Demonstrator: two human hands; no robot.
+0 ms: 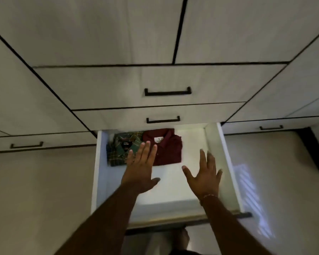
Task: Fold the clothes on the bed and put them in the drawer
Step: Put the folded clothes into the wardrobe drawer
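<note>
A white drawer (226, 162) stands pulled out at the bottom of a wardrobe. Two folded shirts lie side by side at its back: a green plaid shirt (118, 153) on the left and a maroon shirt (168, 150) beside it. My left hand (142, 168) hovers with straight fingers over the seam between the two shirts, holding nothing. My right hand (204, 175) is spread open above the bare white floor of the drawer, to the right of the maroon shirt.
Two shut drawers with black handles (167, 91) sit above the open one. More shut drawers flank it left (26, 145) and right (271, 127). The drawer's front edge (173, 220) juts toward me over the pale floor (35, 199).
</note>
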